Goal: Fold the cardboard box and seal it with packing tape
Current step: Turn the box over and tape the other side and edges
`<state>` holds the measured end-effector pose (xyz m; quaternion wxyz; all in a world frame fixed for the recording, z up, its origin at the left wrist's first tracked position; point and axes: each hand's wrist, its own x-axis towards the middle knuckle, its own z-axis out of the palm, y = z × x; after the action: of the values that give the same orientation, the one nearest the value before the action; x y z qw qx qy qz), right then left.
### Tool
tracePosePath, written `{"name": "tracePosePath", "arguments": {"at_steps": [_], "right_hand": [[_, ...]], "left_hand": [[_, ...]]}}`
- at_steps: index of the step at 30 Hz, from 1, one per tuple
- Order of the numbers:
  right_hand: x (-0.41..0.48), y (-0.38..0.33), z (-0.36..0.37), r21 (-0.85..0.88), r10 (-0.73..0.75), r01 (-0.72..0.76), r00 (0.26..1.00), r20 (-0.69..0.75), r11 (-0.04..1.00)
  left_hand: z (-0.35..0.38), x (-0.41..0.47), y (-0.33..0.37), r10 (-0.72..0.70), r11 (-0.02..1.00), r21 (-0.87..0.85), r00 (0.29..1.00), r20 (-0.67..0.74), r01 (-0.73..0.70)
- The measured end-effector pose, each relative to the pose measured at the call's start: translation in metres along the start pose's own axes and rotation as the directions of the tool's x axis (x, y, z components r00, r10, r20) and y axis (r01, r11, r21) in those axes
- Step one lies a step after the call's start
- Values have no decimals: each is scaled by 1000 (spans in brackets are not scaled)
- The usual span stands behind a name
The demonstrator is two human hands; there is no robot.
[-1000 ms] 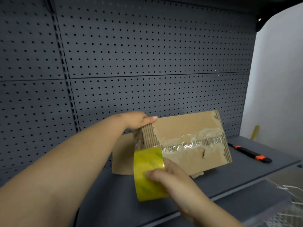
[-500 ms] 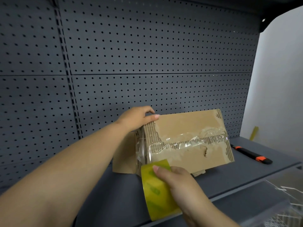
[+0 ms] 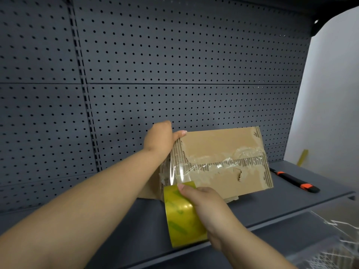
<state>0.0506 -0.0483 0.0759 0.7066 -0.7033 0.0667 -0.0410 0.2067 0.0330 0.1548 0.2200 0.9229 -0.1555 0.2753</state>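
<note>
Nearest the camera, the right hand [image 3: 206, 206] has its fingers curled round the yellow tape roll [image 3: 182, 216], which it holds just in front of the cardboard box's lower left corner. A clear strip [image 3: 178, 171] runs from the roll up onto the left end of the cardboard box [image 3: 223, 162]. The box stands on the grey shelf [image 3: 136, 230] with its long axis running left to right, and its taped, wrinkled seam follows that axis. The right hand is the nearer one to the unfinished left end, so the pull likely goes down and around that end. The left hand [image 3: 161, 136] grips the box's top left corner, thumb on the front face, steadying it. Right of the box, apart from it, lies an orange-and-black utility knife [image 3: 293, 180]. Behind the box rises the pegboard [image 3: 174, 74]. Nothing blocks the roll's path.
</note>
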Motion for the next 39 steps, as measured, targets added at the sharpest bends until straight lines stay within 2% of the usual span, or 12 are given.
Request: {"name": "tracePosePath", "arguments": {"at_steps": [5,10,15,17,19,21,27,32,39], "right_hand": [[-1,2,-1,-20,-14,14,1000,10,1000],[-1,5,-1,-66,27,-24,999,42,998],[-5,4,-2,-153,5,6,997,71,988],[-9,5,-9,-90,3,11,989,145,996],[-14,7,-15,-5,38,-38,956,292,999],[-14,15,-16,-2,25,-25,935,353,1000],[-12,18,-21,80,-51,28,953,299,996],[-18,20,-25,-7,53,-52,974,220,999],[-19,6,-26,-14,89,-88,977,194,996]], "left_hand": [[-1,-7,9,-96,994,-49,995,35,98],[4,-19,16,-201,940,-248,967,159,236],[6,-19,17,-252,895,-360,965,78,263],[10,-18,18,-260,884,-394,965,32,251],[13,-17,19,-251,886,-400,968,8,233],[15,-15,19,-242,888,-400,970,10,226],[16,-12,15,-187,929,-326,982,-3,175],[13,-4,16,-198,923,-338,980,-13,183],[14,5,20,-227,934,-283,974,5,219]]}}
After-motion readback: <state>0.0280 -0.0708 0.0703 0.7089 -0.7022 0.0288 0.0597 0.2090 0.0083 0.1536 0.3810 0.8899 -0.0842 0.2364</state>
